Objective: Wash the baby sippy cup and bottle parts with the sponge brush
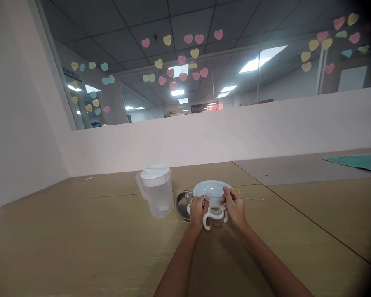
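My left hand (198, 211) is closed on a small clear piece (208, 197), which looks like a bottle nipple. Between the fingertips of my right hand (234, 205) is a thin stick (250, 199) with a pale tip on its right end. Its other end points toward the clear piece; whether it goes inside I cannot tell. A clear baby bottle (217, 221) with white side handles stands uncapped between my wrists. Behind my hands lies a pale blue-white bowl (212, 186). A round metal dish (181, 206) sits left of my left hand, with clear and white parts partly hidden by it.
A lidded translucent pitcher (159, 194) stands left of the metal dish. A teal cloth (358, 161) lies on the grey section at far right. Something small and flat (90, 178) rests at the back left. A low white wall (204, 140) with a window above bounds the wooden table (111, 247).
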